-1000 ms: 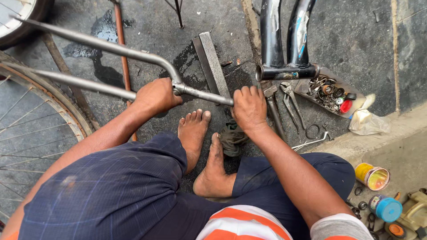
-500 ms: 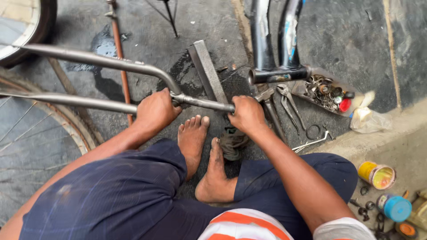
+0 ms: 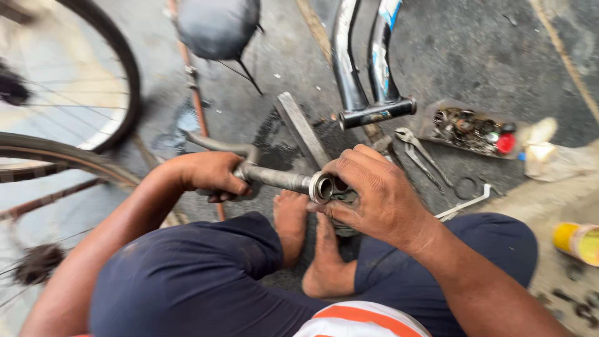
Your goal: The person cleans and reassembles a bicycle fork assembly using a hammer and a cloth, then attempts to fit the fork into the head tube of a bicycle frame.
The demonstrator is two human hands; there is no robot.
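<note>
Your left hand (image 3: 209, 178) is wrapped tight around the grey metal tube (image 3: 274, 179), holding it level above your bare feet (image 3: 312, 243) — your right hand (image 3: 374, 193) cups the tube's open ringed end (image 3: 322, 186), fingers curled on something hidden behind it. Pliers (image 3: 421, 151) and a tray of small parts (image 3: 471, 128) lie on the floor beyond

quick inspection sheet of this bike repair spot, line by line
surface: stained grey concrete floor, dark wet patch.
job's things: grey metal tube, open ring end by the right fingers.
clutter: tray of small parts, pliers, flat metal bar, yellow tin.
grippers: left hand grips the tube; right hand cups its ring end.
cables: nothing seen.
surroundings: bicycle wheel, black frame, dark saddle.
</note>
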